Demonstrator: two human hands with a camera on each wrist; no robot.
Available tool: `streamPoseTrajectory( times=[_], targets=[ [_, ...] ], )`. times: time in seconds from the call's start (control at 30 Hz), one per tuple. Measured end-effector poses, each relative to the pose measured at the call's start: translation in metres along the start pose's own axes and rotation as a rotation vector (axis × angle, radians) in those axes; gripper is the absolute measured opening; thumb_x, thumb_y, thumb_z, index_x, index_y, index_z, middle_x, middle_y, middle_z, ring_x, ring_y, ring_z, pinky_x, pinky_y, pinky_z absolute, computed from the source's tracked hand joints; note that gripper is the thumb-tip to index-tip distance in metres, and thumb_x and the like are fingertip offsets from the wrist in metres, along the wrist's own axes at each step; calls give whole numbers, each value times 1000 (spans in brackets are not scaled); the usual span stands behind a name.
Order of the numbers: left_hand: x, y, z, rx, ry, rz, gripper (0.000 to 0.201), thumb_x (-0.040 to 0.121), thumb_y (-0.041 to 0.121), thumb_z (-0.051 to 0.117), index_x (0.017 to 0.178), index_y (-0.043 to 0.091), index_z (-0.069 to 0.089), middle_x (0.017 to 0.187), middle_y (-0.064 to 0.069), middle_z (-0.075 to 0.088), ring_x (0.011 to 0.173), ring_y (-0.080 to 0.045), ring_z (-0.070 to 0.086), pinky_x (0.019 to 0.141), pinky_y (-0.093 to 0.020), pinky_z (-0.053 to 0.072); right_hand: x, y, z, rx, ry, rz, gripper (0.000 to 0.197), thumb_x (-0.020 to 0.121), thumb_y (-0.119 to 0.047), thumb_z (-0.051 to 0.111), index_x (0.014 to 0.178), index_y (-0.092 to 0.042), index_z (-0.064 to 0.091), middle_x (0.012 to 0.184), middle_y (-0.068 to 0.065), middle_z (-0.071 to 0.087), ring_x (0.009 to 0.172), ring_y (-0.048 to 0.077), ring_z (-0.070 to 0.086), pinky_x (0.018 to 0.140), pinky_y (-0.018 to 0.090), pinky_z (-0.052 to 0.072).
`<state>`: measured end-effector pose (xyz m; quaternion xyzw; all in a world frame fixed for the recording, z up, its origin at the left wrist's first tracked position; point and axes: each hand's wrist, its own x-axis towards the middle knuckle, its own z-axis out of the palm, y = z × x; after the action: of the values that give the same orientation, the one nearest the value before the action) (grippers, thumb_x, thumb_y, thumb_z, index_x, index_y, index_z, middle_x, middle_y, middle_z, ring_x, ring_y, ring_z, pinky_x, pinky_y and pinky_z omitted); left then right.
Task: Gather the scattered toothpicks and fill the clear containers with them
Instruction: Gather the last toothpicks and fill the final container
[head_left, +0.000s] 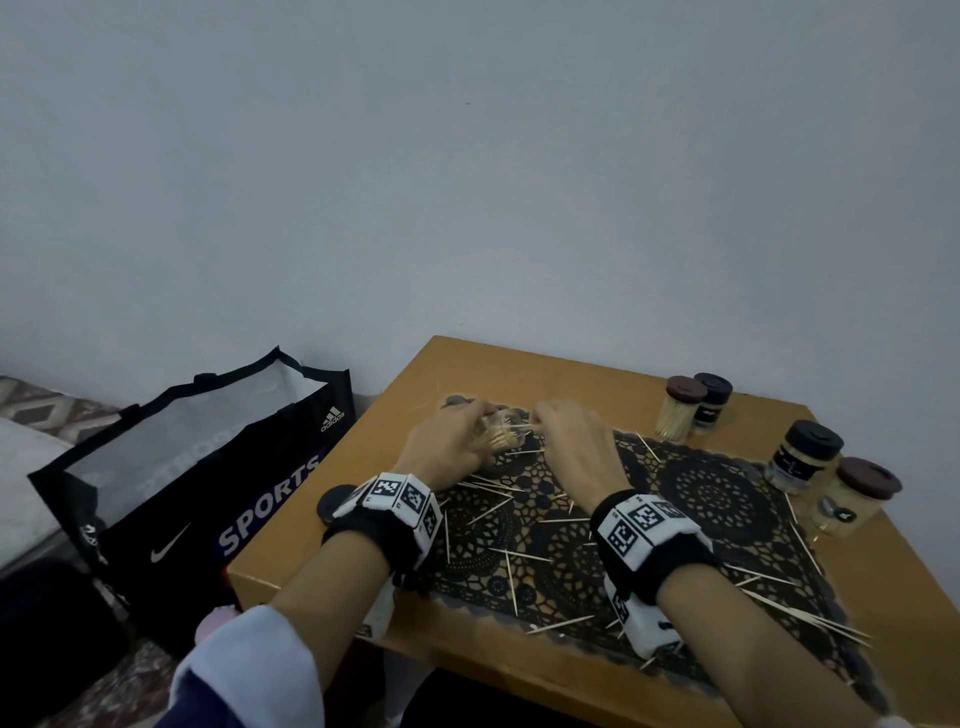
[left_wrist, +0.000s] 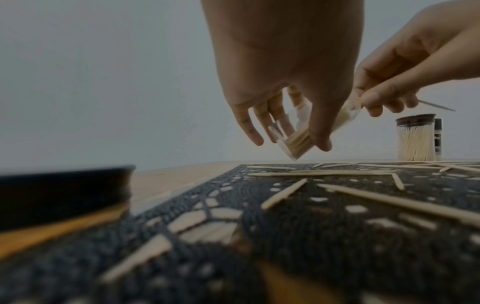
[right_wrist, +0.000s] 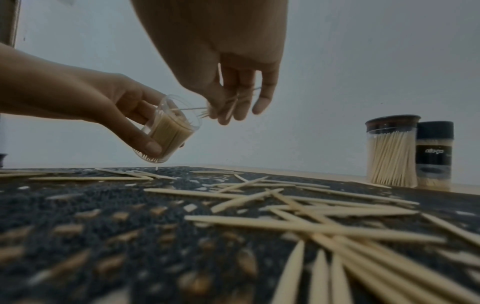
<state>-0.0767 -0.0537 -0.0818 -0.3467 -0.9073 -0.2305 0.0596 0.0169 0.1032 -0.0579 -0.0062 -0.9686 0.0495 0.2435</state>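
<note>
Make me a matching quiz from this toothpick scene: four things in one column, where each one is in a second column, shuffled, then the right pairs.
Things:
1. open clear container
2. small bunch of toothpicks
3. loose black lid
4. scattered toothpicks

Places:
A. lying on the black lace mat
B. on the table by the left wrist
C. tilted in the left hand
D. pinched in the right hand

Pairs: 1-C, 2-D, 3-B, 4-A

Four lidded toothpick jars (head_left: 680, 410), one open clear container (right_wrist: 170, 131), one loose lid (head_left: 337, 503), two hands (head_left: 452, 441).
</note>
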Motion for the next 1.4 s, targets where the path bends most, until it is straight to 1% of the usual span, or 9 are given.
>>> streamPoseTrajectory(
  times=[0.17,0.27,0.37,0.5,0.63,0.8,1.03,1.23,1.4],
  targets=[
    [0,5,2,-132,-127,59,57,79,35,78,127,24,50,113,6,63,95,-12,59,83,-33,51,4,1,5,133,28,-99,12,84,-1,67,93,-9,69,91,2,54,85,18,57,70,34,53],
    [0,6,4,-159,-137,81,57,80,38,77,126,21,49,104,8,60,90,-11,57,73,-26,42,4,0,4,215,52,-149,17,83,5,65,96,-6,70,93,4,55,85,18,57,71,34,53],
    [1,4,5,-193,-120,85,56,79,38,78,124,20,50,104,6,62,89,-13,58,70,-25,38,3,-1,1,250,83,-161,24,81,9,63,99,-4,72,95,4,57,82,17,57,73,27,51],
    [1,4,6,-216,-134,75,56,77,37,79,122,20,51,102,9,61,91,-12,59,76,-27,44,2,0,-2,353,106,-139,18,82,6,64,92,-7,71,89,2,62,79,12,57,74,10,41],
    [1,2,6,-211,-138,73,54,77,35,80,120,20,52,101,8,60,91,-13,58,76,-27,44,4,3,0,343,83,-139,12,84,-3,66,92,-8,73,86,3,67,79,17,61,74,31,50],
    [1,0,6,-206,-117,57,53,76,39,80,118,22,51,107,5,65,94,-16,61,83,-38,50,4,0,2,302,-5,-171,37,78,11,59,105,-11,72,96,5,70,87,21,63,79,37,53],
    [0,3,5,-238,-123,61,56,77,36,80,123,20,51,110,6,61,99,-15,59,84,-31,47,2,-2,-5,357,204,-141,14,87,-1,63,96,-9,71,90,2,71,82,15,65,75,31,54],
    [0,2,5,-217,-102,53,49,78,36,79,115,22,50,98,11,58,89,-14,54,74,-29,41,1,-2,-7,349,433,-221,20,83,5,67,101,-5,68,96,4,68,80,12,63,74,21,51],
    [0,6,5,-252,-131,86,52,79,31,79,120,14,51,99,5,58,88,-14,55,70,-24,40,1,0,-7,409,468,-256,15,83,5,68,96,-4,69,91,5,68,79,11,62,75,20,52]
  ],
)
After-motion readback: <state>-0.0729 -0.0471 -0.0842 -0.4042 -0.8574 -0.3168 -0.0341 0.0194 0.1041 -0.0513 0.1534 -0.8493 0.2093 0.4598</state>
